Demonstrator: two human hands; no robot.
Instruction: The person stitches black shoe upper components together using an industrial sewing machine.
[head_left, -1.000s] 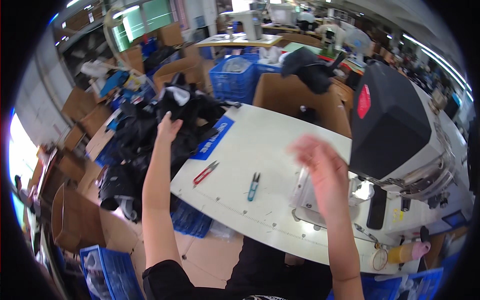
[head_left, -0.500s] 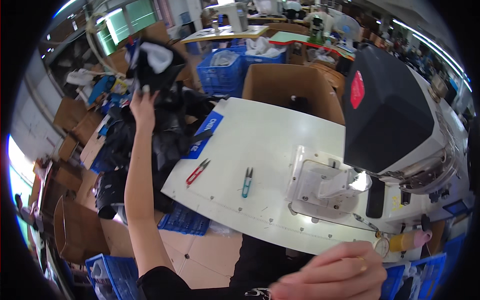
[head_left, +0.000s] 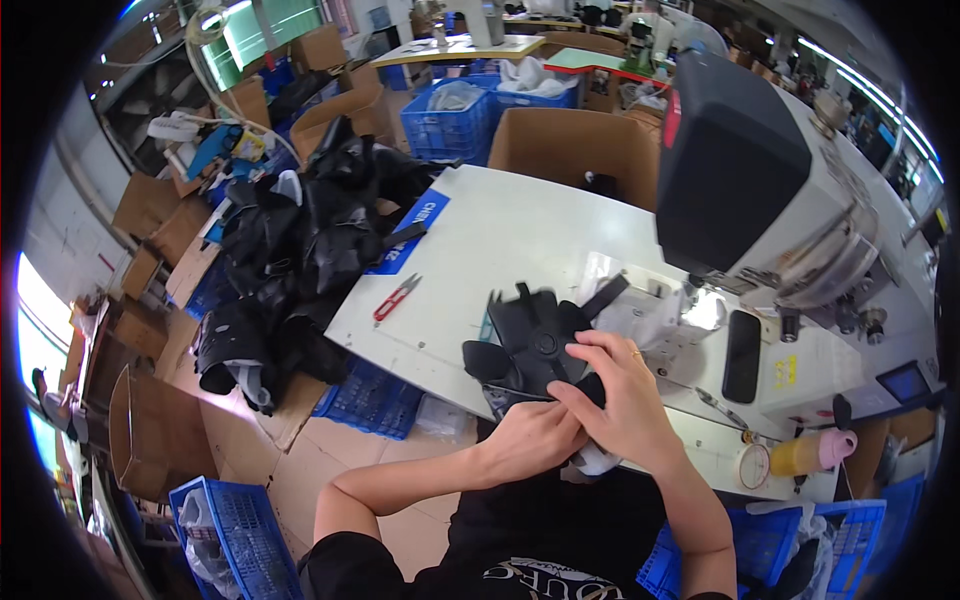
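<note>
Over the near edge of the white sewing table (head_left: 500, 210) I hold a black padded piece (head_left: 525, 335) with straps and a round moulded disc. My left hand (head_left: 535, 437) is closed on its near edge, with the fingertips partly hidden. Bent around its right side, my right hand (head_left: 630, 405) has thumb and fingers on the black material. A white part (head_left: 595, 460) shows beneath my hands. Red-handled thread snips (head_left: 396, 298) lie to the left on the tabletop. The teal snips are mostly covered by the piece. At the right stands the sewing machine (head_left: 735, 165).
A heap of black pieces (head_left: 310, 230) lies left of the table. Beyond the table stand an open cardboard box (head_left: 570, 140) and blue crates (head_left: 445, 130). A phone (head_left: 742, 355) and a pink-capped bottle (head_left: 815, 450) are at the right. Another blue crate (head_left: 235, 530) sits lower left.
My left hand has come from the heap to the table's near edge, bringing a black padded piece. My right hand has moved up and joined it on the piece.
</note>
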